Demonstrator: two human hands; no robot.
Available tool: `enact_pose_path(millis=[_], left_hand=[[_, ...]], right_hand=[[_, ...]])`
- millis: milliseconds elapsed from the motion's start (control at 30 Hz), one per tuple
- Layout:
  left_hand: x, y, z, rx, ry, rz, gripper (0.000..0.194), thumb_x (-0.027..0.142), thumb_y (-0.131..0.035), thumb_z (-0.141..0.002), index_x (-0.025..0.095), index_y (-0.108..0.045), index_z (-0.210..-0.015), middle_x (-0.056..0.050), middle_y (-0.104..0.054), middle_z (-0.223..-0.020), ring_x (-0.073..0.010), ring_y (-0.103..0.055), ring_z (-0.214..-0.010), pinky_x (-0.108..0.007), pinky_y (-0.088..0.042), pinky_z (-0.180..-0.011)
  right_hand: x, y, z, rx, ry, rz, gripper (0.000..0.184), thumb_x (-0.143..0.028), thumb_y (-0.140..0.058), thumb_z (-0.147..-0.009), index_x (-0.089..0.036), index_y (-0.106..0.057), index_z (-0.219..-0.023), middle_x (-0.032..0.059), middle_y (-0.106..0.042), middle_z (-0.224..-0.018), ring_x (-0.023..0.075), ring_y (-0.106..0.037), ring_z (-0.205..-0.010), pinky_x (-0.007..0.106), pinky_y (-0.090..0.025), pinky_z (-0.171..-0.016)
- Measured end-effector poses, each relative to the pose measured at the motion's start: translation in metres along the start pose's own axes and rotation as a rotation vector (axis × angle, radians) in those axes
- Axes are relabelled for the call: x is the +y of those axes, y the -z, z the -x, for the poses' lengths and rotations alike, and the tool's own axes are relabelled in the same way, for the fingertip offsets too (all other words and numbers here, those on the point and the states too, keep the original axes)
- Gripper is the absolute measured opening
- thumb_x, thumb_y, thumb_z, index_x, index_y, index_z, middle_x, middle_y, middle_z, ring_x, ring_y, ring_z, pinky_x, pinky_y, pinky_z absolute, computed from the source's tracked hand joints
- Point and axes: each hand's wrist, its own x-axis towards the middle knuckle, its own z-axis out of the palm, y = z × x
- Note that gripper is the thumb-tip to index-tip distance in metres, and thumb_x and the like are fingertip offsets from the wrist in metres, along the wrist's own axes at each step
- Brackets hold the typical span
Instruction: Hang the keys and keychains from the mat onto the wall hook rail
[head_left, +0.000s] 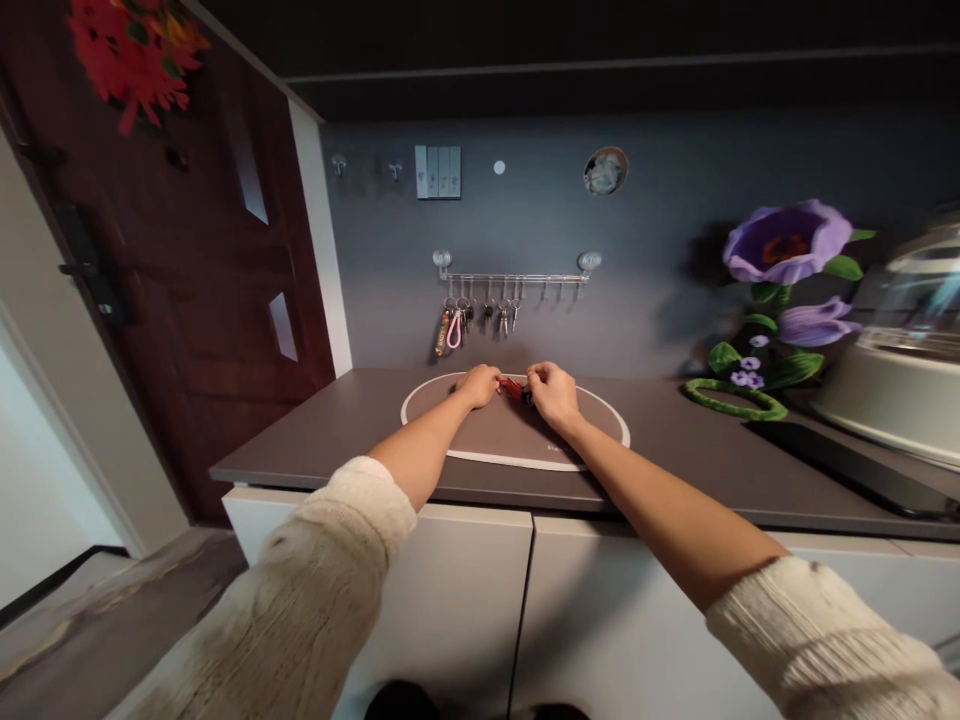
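Note:
Over the oval mat (517, 462) on the counter, my two hands meet at a small red and black keychain (514, 388); its details are too small to make out. My left hand (478, 385) pinches its left end, fingers closed. At the right end, my right hand (553, 394) is closed on the black part, and its fingers hide some of it. Just above, on the wall, a clear hook rail (517, 278) carries several hanging keys (504, 316), a pink loop (454, 328) and a tan tag (441, 334).
Purple crocheted flowers (787, 245) with a green coiled base stand to the right on the grey counter (667, 450). Beyond are a flat black object (847, 465) and a white domed appliance (885, 380). A dark red door (187, 280) is at left; white cabinets (450, 590) lie below.

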Motion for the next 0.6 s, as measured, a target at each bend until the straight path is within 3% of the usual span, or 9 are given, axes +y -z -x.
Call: enact_pose_path(millis=[367, 600], left_hand=[[-0.007, 0.001, 0.001, 0.084, 0.001, 0.061, 0.014, 0.014, -0.050, -0.076, 0.016, -0.063, -0.083, -0.006, -0.061, -0.093, -0.0137, -0.054, -0.085, -0.024, -0.040, -0.081], [-0.002, 0.016, 0.010, 0.079, 0.061, 0.312, 0.009, 0.010, -0.052, -0.074, 0.013, -0.061, -0.078, -0.002, -0.061, -0.075, -0.0101, -0.052, -0.067, -0.022, -0.042, -0.070]], right_hand=[[-0.005, 0.003, 0.004, -0.007, 0.002, -0.106, 0.014, -0.017, -0.049, -0.074, -0.017, -0.062, -0.079, 0.0020, -0.063, -0.066, 0.0125, -0.057, -0.067, 0.023, -0.042, -0.073], [-0.004, 0.005, 0.003, -0.008, -0.016, -0.119, 0.016, -0.017, -0.047, -0.075, -0.016, -0.061, -0.082, 0.0013, -0.062, -0.061, 0.0111, -0.056, -0.058, 0.023, -0.042, -0.067]])
